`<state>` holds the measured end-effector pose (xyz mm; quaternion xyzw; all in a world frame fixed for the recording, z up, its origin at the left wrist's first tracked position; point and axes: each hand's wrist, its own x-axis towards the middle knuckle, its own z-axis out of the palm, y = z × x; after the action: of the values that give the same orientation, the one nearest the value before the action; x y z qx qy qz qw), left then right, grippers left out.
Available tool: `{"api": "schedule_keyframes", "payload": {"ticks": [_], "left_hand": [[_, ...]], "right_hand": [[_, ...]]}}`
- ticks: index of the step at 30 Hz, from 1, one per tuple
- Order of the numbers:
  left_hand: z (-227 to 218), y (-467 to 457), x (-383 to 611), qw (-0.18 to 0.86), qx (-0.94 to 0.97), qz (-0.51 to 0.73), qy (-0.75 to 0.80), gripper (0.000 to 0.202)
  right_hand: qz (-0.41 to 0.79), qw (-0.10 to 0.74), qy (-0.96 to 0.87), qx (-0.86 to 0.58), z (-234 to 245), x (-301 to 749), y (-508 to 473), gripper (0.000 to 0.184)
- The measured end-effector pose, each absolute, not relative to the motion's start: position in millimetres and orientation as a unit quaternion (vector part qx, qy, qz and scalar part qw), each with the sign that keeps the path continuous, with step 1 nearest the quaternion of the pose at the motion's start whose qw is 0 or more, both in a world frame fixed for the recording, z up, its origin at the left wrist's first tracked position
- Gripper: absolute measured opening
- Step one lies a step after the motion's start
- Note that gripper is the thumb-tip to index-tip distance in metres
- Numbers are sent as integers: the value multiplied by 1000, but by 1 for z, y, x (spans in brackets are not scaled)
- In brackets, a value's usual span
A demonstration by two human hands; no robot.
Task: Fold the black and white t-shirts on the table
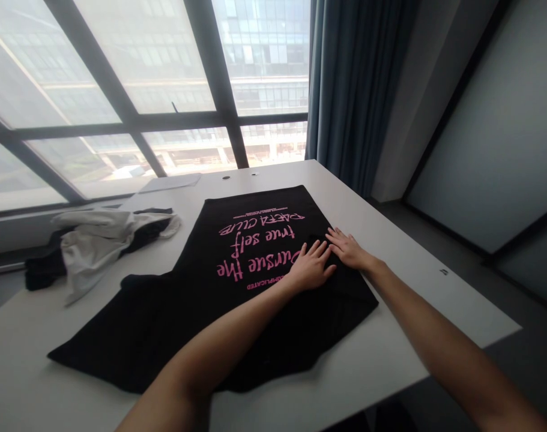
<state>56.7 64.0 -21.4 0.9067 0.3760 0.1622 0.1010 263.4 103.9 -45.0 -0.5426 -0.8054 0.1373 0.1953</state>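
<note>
A black T-shirt with pink lettering lies spread on the white table, its print facing up and upside down to me. My left hand rests flat on the shirt's right part, fingers stretched out over the end of the lettering. My right hand lies flat just beside it, fingers extended toward the left hand and nearly touching it. Both palms press on the fabric and hold nothing.
A heap of white and black clothes sits at the table's left. A flat grey sheet lies near the far edge by the window. A blue curtain hangs at the back right. The table's right edge drops to dark floor.
</note>
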Motion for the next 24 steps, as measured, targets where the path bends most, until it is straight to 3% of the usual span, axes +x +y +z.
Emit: {"api": "schedule_keyframes", "payload": {"ticks": [3,8,11,16,20,24], "left_hand": [[-26,63,58,71,913,118,384,62],[-19,59,59,60,913,115,387,59],[-12,64,55,85,903,157,391,48],[-5,97,36,97,816,294,489,33],[-12,121,22,105,783,297,536,32],[-18,126,22,124,787,292,529,36]], "right_hand": [[129,162,-800,-564,-47,264,103,54],[54,280,-710,-644,-38,279,107,55],[44,321,-676,-661,-33,285,108,56],[104,230,-770,-586,-34,274,102,55],[138,144,-793,-575,-37,264,98,54],[133,151,-785,-585,-36,263,98,57]]}}
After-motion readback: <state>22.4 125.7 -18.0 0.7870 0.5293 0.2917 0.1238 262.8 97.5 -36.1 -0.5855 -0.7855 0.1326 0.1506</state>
